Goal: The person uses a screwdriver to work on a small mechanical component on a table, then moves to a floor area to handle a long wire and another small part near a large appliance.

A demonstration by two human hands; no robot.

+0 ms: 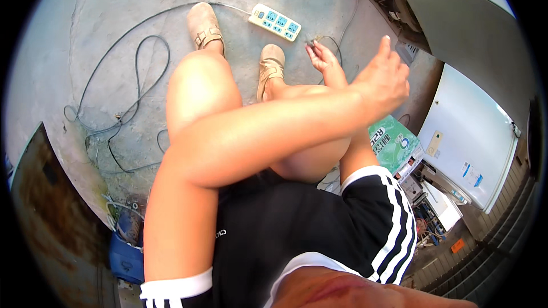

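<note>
My left arm crosses in front of me to the right. My left hand [383, 77] hangs before the large grey machine casing, one finger stretched upward and the others loosely bent; nothing shows in it, though its palm is hidden. Beneath that arm, my right hand [324, 59] reaches out low over the floor. Its fingertips pinch the end of a thin dark cord [337, 43], whose exact tip is too small to make out. Just left of that hand lies a cream power strip [276, 21] with several blue sockets, its cable [165, 10] running off to the left.
Loose cable loops [137, 88] lie on the concrete floor at left. A grey casing [456, 17] with an opening stands at upper right, above a white panel [471, 131]. A green box [394, 144] sits by my right arm. A rusty sheet [54, 211] and blue container [127, 256] are lower left.
</note>
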